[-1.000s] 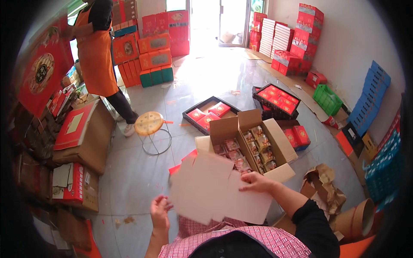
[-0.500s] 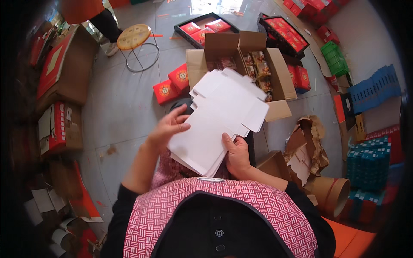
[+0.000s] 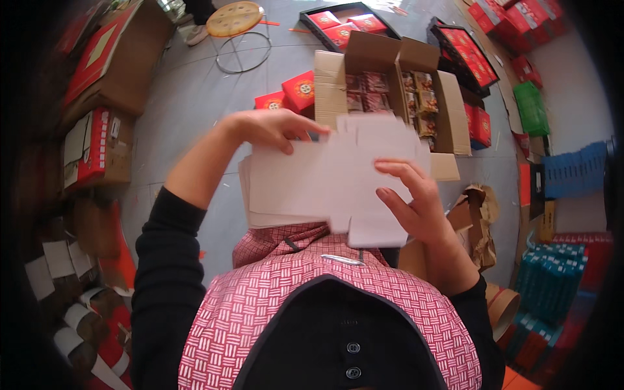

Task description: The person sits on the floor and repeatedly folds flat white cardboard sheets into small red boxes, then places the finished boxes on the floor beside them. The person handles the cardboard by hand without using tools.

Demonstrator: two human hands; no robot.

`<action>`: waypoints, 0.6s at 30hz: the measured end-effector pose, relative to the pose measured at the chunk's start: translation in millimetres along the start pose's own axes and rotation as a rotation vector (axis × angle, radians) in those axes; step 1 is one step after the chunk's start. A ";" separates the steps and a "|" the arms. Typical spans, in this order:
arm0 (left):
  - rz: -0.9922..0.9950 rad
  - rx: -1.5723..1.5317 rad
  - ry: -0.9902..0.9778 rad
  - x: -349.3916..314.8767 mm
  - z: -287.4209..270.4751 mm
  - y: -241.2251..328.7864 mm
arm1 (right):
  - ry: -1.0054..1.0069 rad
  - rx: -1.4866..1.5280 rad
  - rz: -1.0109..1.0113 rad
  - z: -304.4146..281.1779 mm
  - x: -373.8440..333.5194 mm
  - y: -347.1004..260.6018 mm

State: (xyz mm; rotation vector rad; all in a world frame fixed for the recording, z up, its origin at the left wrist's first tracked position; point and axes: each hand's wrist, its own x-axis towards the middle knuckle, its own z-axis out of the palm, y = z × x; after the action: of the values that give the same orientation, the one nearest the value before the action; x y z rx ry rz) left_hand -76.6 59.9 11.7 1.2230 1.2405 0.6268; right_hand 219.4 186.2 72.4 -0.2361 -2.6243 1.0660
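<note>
A stack of flat white box blanks [image 3: 292, 185], cut with flaps, lies across my lap with its sheets slightly fanned at the left edge. At the far edge, my left hand [image 3: 270, 128] grips the blanks, its thumb on top and its index finger stretched to the right. My right hand [image 3: 416, 198] is over their right-hand part with its fingers apart; whether the fingertips touch the card cannot be made out. The flaps on the right are a little blurred.
Just beyond the blanks stands an open carton [image 3: 448, 110] of wrapped packets. Red boxes [image 3: 299, 91] sit left of it, and black trays [image 3: 348, 26] of red boxes lie behind. A round stool [image 3: 235, 19] is far left. Crumpled brown paper [image 3: 481, 221] lies at right.
The blanks have turned to lie more crosswise. My left hand has moved to their far edge; my right hand has let go of the near edge and moved over the right-hand part.
</note>
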 end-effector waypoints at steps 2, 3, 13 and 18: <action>0.063 0.092 0.117 -2.0 18.2 -7.5 | -0.107 -0.277 -0.067 12.0 4.9 6.3; 0.135 0.064 0.278 -7.6 23.8 -12.1 | -0.160 -0.327 -0.066 26.4 -0.1 10.4; -0.079 0.699 1.325 -69.1 173.4 -42.2 | -0.047 -0.125 -0.171 109.9 18.8 1.5; -0.147 0.490 1.324 -50.1 199.4 -44.9 | 0.030 -0.222 -0.205 139.2 20.4 8.9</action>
State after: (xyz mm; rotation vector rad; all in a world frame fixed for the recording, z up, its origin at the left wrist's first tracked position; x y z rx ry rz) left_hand 83.9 -66.9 -37.9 1.0323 2.6756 1.1249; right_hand 154.2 107.0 -24.3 -0.0280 -2.6692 0.7010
